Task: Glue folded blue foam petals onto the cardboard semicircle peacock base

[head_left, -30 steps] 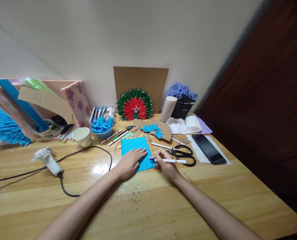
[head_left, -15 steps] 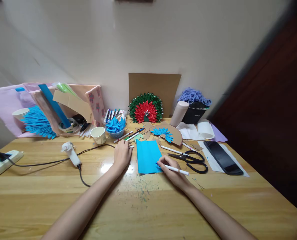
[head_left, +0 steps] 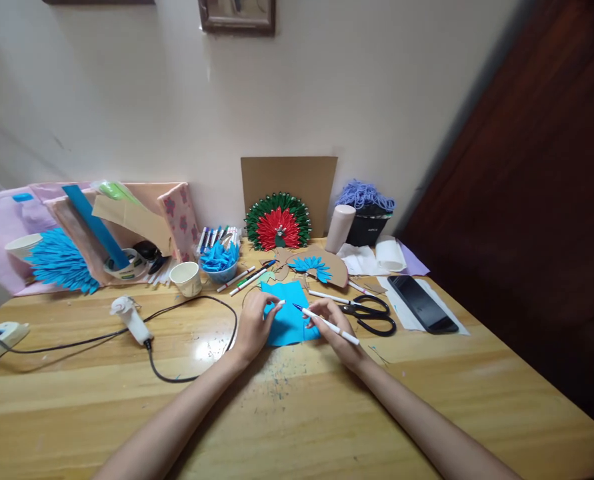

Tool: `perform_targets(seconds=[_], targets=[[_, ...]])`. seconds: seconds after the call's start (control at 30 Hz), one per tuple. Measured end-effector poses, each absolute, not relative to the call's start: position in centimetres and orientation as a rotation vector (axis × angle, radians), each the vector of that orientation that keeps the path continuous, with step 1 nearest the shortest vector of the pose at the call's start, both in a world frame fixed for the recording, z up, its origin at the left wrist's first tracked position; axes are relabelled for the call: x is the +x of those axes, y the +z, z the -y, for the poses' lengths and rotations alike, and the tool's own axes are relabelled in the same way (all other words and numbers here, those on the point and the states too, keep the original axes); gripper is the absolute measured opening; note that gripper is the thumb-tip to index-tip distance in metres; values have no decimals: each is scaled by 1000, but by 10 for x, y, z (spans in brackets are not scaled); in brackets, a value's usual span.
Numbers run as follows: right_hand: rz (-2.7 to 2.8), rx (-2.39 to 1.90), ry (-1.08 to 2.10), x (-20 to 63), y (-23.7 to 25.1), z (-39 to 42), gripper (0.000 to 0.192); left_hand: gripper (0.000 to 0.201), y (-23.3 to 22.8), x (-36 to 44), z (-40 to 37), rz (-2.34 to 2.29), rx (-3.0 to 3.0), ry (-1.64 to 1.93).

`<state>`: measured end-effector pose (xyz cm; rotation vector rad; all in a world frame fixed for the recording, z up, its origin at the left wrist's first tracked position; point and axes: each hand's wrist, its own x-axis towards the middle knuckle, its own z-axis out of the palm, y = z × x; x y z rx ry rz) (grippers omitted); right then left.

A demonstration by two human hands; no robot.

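Observation:
My right hand [head_left: 333, 328] grips a white marker [head_left: 345, 334] with its dark blue tip bare and pointing to the upper left. Pinched in the fingers of my left hand [head_left: 255, 323] is a small white marker cap [head_left: 281, 303], a short way left of that tip. Both hands are over a sheet of blue paper [head_left: 287, 328] on the table, partly covering it. Black-handled scissors [head_left: 359, 311] lie just right of my right hand, by another white marker [head_left: 325, 296].
Behind the paper lies a cardboard shape [head_left: 337, 272] with blue petals. A red-and-green peacock [head_left: 279, 223] leans on a cardboard panel [head_left: 289, 175]. A paper cup [head_left: 185, 280], a bowl of blue pieces [head_left: 220, 273] and a corded glue gun [head_left: 131, 321] stand left; a phone [head_left: 423, 303] lies right.
My left hand has come right, from beside the paper to over it, with the cap now showing. My right hand has lifted the marker tip off the paper toward the cap. The view has tilted up.

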<state>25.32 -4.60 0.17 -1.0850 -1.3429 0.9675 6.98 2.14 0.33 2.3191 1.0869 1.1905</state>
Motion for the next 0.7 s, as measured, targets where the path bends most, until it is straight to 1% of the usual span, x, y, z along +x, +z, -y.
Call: perform_targets(seconds=[0.2, 0.4, 0.53, 0.7], targets=[[1346, -1092, 1022, 256, -1, 44, 25, 17, -6, 74, -19, -962, 2397, 1124], [1309, -1097, 1079, 260, -3, 42, 22, 18, -4, 72, -20, -894, 2422, 1106], [1326, -1162, 1065, 264, -2, 40, 25, 19, -3, 73, -21, -851, 2506, 995], [1360, -1195, 1079, 264, -1, 41, 22, 19, -4, 74, -22, -814, 2573, 851]])
